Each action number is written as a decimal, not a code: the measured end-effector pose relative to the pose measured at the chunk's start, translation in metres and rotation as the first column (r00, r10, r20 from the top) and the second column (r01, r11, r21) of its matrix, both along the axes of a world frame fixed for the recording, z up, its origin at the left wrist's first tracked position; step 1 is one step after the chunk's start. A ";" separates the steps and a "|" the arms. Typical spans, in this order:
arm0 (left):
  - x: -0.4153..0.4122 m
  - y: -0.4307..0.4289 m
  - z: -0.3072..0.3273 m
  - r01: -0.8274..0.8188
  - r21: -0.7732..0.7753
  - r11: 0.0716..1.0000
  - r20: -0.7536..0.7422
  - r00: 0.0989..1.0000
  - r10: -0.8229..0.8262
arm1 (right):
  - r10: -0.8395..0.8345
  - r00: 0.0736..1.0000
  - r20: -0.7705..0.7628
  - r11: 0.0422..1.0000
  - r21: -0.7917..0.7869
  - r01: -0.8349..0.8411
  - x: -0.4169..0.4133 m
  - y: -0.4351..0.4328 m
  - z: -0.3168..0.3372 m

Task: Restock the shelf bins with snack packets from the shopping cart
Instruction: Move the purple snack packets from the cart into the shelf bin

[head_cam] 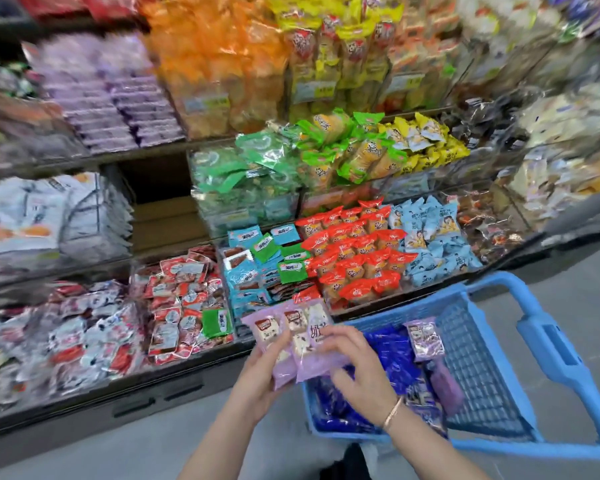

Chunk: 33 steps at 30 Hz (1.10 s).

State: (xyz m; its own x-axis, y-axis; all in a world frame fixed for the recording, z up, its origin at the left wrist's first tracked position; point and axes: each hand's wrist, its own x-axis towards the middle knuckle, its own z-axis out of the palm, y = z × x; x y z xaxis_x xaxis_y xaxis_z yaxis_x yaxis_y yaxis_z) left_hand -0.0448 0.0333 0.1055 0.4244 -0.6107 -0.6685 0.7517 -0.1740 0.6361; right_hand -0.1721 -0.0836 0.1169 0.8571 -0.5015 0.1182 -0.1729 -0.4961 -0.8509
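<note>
Held packets: three lilac snack packets, fanned, above the cart's front-left corner and just before the lowest shelf's front edge.
Left hand: the left hand grips the fan from below, thumb across the fronts.
Right hand: the right hand holds the fan's right side, fingers curled over it and thumb beneath; one thin bracelet is on the wrist.
Cart: one blue plastic cart with mesh walls, holding a heap of dark-blue packets. One more lilac packet stands upright near its far edge; the others are half buried, so the count is unclear.
Shelf bins: three tiers in view. On the lowest tier, from the middle toward the right end: red-and-white packets, teal and green packets, red-orange packets, pale-blue packets. The left end is blurred.
Room: a shop aisle with a grey floor.
</note>
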 end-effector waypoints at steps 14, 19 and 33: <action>0.142 0.157 0.050 -0.141 -0.104 0.985 0.180 0.971 0.158 | -0.060 0.987 -0.147 0.846 0.517 0.128 0.169 0.124 0.045; 0.198 0.166 0.069 -0.228 -0.097 0.969 0.196 0.950 0.244 | -0.083 0.991 -0.101 0.661 0.739 0.131 0.230 0.117 0.068; 0.380 0.122 0.145 -0.359 -0.236 0.903 0.325 0.846 0.422 | -0.196 0.979 0.050 0.551 0.832 0.068 0.401 0.004 0.135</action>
